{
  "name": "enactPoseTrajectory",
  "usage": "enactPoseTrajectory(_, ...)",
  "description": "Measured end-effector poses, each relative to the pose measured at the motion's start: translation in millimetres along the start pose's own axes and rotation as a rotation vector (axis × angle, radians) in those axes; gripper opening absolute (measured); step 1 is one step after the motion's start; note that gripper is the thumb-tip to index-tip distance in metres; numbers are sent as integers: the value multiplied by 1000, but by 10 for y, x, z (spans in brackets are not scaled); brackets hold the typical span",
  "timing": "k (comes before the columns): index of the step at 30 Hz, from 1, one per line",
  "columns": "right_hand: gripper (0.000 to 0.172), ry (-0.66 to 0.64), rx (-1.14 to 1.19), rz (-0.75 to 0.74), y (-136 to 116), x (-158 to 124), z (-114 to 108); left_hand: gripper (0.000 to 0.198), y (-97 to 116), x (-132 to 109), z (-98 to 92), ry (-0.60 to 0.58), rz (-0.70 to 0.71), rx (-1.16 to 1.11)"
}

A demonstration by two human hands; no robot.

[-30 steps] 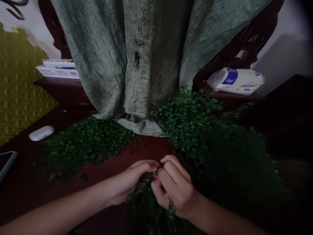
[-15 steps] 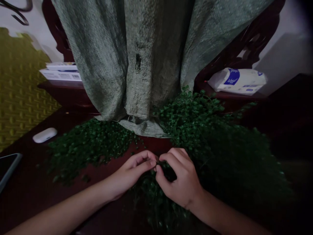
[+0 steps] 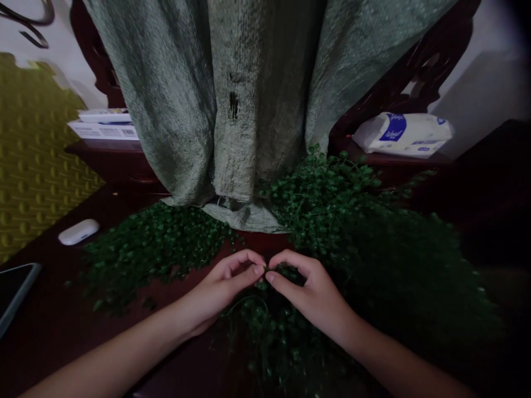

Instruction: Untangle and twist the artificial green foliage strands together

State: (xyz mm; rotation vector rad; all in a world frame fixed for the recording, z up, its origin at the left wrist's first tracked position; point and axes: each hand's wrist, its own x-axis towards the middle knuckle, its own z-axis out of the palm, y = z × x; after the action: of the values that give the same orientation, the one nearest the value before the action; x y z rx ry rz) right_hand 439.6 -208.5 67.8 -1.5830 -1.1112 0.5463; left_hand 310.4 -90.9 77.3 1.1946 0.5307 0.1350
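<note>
1. Nearest: loose green sprigs [image 3: 269, 331] are lying below and between the hands, fading into shadow toward the bottom edge. Dark red counter [image 3: 178, 365] is carrying them.
2. Left hand [image 3: 228, 282] is pinching, thumb on index – narrow grip, holding a small green bit [image 3: 265, 268] at the tips.
3. Right hand [image 3: 313, 284] is mirroring it just beside, thumb and index curving in. Grip is narrow; can't tell whether it's holding the same bit.
4. Phone [image 3: 14, 293] is lying at the left edge, partly cut off by the frame.
5. Left green pile [image 3: 161, 243] is spreading over the counter, a few bits straying. White case [image 3: 78, 231] is sitting just beside it.
6. Right green pile [image 3: 340, 204] is standing taller and leafier, its right part sinking into shadow.
7. Grey-green woven cloth [image 3: 234, 149] is hanging behind, hem coming down between the piles.
8. Farther back: flat boxes [image 3: 103, 130] are resting on a left ledge, tissue pack [image 3: 409, 134] on a right one – yellow mat [image 3: 33, 166] is standing far left.
</note>
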Motion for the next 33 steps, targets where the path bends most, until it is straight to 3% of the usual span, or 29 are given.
enactPoseTrajectory(6,9,26,-10,41,-6,-26,26,20,-32,13,-15,5,83,141)
enactPoseTrajectory(11,13,93,-164,-108,-7,-53,53,8,-43,20,-69,31,508,639)
enactPoseTrajectory(14,13,89,-245,-217,-24,-53,44,5,-29,11,-94,33,634,786)
enactPoseTrajectory(25,13,45,-359,-314,30,-47,42,5,-15,11,-86,-9,578,750)
enactPoseTrajectory(28,12,31,-370,-314,30,-59,61,9,-10,2,-84,-68,520,728)
enactPoseTrajectory(33,11,3,-348,-349,16,-103,113,10,-20,-33,-60,-174,542,778)
